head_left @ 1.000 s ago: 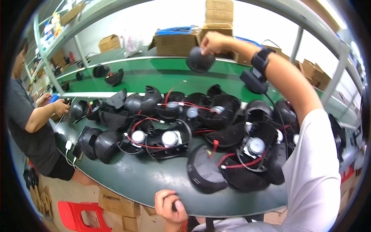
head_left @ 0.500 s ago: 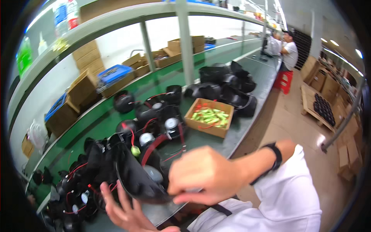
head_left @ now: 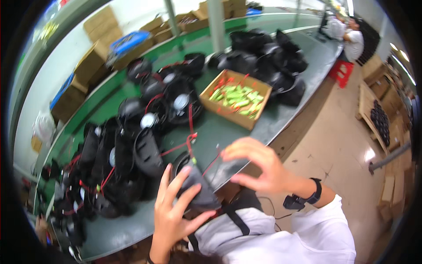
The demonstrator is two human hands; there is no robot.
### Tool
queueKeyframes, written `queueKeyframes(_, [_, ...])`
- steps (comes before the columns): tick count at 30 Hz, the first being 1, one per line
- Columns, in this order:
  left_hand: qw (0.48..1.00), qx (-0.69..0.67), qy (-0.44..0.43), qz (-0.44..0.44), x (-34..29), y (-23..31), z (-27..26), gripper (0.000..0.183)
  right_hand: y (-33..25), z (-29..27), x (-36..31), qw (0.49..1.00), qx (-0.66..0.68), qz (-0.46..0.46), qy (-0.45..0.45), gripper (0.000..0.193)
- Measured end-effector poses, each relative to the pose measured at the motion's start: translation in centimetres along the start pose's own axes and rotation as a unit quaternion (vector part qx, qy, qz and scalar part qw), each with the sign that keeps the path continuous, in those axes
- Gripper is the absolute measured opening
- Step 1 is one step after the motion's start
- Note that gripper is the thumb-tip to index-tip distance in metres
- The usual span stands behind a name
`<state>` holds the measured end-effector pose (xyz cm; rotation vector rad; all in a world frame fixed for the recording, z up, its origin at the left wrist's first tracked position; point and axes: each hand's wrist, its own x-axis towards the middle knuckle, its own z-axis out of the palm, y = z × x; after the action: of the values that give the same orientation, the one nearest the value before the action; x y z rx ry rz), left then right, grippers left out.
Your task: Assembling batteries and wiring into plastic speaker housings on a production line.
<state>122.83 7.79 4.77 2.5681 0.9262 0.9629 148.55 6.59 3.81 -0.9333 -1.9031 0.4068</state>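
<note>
My left hand (head_left: 178,204) rests with spread fingers on a black plastic shell (head_left: 203,190) at the table's near edge, its thumb along the lower side. A small yellow-green piece on red wire (head_left: 190,147) lies against the shell's top. Just right of it, my right hand (head_left: 259,165) is raised with thumb and fingers apart, nothing visible between them. A thin wire (head_left: 212,165) runs up from the shell towards those fingertips. Another black shell (head_left: 148,152) stands to the left, beside housings with round silver parts (head_left: 180,102).
An open cardboard box (head_left: 233,116) of yellow-green pieces stands on the table, with black shells (head_left: 263,57) heaped behind it. More wired black housings (head_left: 101,176) crowd the left. Cardboard boxes (head_left: 90,66) line the far side. A person (head_left: 352,42) is by a red stool (head_left: 340,72).
The view has tipped downward. My right hand has let go of a black shell's rim and is now raised and opened. My left hand has come onto a shell near the edge.
</note>
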Motion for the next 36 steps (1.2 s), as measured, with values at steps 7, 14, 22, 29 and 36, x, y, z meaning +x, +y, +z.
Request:
queueKeyframes(7, [0.998, 0.016, -0.052, -0.021, 0.4, -0.6, -0.6, 0.054, 2.2, 3.6, 1.8, 0.996, -0.05, -0.008, -0.076, 0.036])
queueKeyframes(14, [0.999, 0.001, -0.042, -0.018, 0.9, -0.1, 0.1, 0.053, 0.3, 2.9, 1.8, 0.982, -0.101, -0.119, -0.103, 0.013])
queueKeyframes(22, [0.998, -0.044, -0.048, -0.022, 1.9, -0.3, -0.2, 0.055, -0.3, 1.5, 5.2, 0.945, -0.196, -0.21, -0.157, 0.011])
queueKeyframes(29, [0.988, -0.149, 0.026, -0.035, 2.6, -0.8, 2.2, 0.039, -3.6, 0.6, 9.7, 0.913, -0.164, -0.294, -0.23, 0.013])
queueKeyframes(36, [0.991, -0.097, 0.088, -0.027, 2.0, -1.6, 3.8, 0.039, 0.7, -0.1, 10.3, 0.986, 0.019, -0.147, -0.082, 0.03])
